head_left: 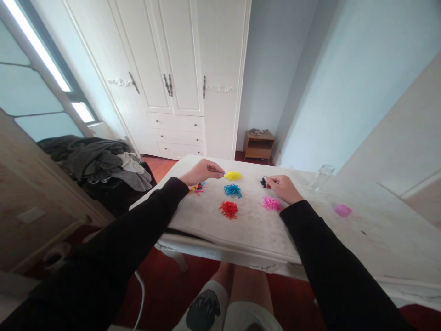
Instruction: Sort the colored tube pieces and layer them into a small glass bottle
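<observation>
My left hand is closed in a pinch at the left edge of a pile of yellow rubber bands. A thin bluish rubber band shows at its fingertips. Below that hand lies a small mixed-colour heap of bands, partly hidden by the wrist. My right hand has its fingers pressed together over a pile of black rubber bands, which it partly covers; what they hold is hidden. Separate piles of blue bands, red bands and pink bands lie between and below my hands.
All the piles rest on a white table. A clear glass jar stands beyond my right forearm, with a pink patch nearby. Behind are a white wardrobe, a small wooden cabinet and heaped clothes.
</observation>
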Tool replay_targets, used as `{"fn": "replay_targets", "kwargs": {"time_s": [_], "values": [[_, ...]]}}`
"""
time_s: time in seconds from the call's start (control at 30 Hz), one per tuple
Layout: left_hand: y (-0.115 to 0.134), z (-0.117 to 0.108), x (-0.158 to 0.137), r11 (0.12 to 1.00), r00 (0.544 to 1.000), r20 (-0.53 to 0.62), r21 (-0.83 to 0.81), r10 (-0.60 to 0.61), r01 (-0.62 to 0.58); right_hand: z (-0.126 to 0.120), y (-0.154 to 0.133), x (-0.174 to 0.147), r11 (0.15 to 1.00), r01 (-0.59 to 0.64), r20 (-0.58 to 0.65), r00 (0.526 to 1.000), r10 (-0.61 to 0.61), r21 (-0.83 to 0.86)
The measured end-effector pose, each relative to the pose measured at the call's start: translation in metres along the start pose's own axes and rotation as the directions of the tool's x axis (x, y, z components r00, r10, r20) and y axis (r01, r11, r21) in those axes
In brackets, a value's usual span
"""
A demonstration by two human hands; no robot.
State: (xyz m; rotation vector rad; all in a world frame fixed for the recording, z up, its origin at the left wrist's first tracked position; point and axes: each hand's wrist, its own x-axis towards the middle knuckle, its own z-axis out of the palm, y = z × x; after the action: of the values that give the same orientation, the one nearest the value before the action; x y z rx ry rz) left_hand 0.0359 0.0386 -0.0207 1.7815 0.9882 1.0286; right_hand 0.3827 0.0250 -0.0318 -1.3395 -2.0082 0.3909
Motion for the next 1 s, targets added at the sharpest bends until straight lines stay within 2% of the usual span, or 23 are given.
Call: {"fn": "replay_targets", "kwargs": {"time_s": [0.2, 0.3, 0.37, 0.5, 0.63, 0.83, 1.0], "values": [[-0.001, 0.052, 0.04, 0.985, 0.985, 0.011, 0.014, 0.172, -0.172, 0.0, -0.005, 0.0, 0.992, 0.081, 0.028, 0.996, -0.084, 0.097], [-0.002, 0.067, 0.047, 0.964, 0.966, -0.007, 0.064, 0.26, -0.259, 0.0, -0.015, -0.003, 0.973, 0.152, 0.052, 0.985, -0.163, 0.172], [-0.002, 0.067, 0.046, 0.946, 0.953, 0.04, 0.116, 0.301, -0.304, 0.0, -0.022, -0.005, 0.96, 0.203, 0.077, 0.972, -0.221, 0.193], [-0.001, 0.051, 0.036, 0.883, 0.903, 0.231, 0.224, 0.362, -0.412, 0.002, -0.029, -0.007, 0.952, 0.256, 0.098, 0.956, -0.275, 0.167], [0.002, 0.037, 0.028, 0.872, 0.881, 0.343, 0.25, 0.327, -0.421, 0.003, -0.027, -0.007, 0.96, 0.25, 0.093, 0.961, -0.262, 0.128], [0.002, 0.04, 0.026, 0.872, 0.866, 0.389, 0.241, 0.315, -0.426, 0.002, -0.022, -0.007, 0.963, 0.242, 0.086, 0.964, -0.253, 0.121], [-0.006, 0.041, 0.028, 0.883, 0.892, 0.337, 0.252, 0.303, -0.395, 0.001, -0.021, -0.006, 0.968, 0.221, 0.072, 0.971, -0.23, 0.119]]}}
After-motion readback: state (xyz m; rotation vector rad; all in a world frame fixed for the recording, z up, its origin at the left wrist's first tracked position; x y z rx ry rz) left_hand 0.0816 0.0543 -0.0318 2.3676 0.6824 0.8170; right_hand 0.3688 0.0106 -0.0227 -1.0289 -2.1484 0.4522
